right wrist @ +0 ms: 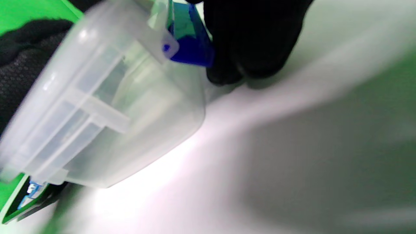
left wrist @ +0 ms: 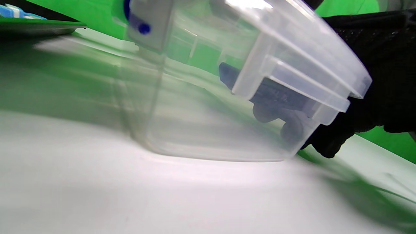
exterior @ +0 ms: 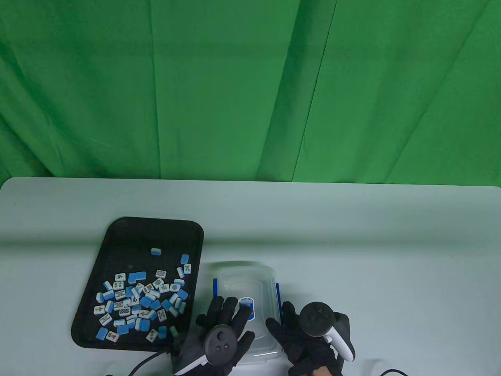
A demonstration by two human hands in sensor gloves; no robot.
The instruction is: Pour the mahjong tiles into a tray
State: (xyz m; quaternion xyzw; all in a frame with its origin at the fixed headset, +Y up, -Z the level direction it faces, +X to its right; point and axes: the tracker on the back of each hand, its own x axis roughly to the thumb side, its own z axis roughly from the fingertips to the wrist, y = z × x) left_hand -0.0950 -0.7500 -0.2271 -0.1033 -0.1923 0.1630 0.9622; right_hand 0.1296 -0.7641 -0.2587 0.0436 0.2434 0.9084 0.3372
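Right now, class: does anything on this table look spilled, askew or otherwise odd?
Nothing spilled: the mahjong tiles all lie inside the black tray. The clear container sits lidded beside it, under the left hand and right hand.

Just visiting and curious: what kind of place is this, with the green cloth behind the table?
Probably a motion-recording studio, not a home: a green backdrop hangs behind a plain white table, and both hands, left hand and right hand, wear black sensor gloves with trackers.

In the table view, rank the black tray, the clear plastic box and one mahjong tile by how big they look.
1. black tray
2. clear plastic box, partly hidden by both hands, so its full extent is unsure
3. mahjong tile
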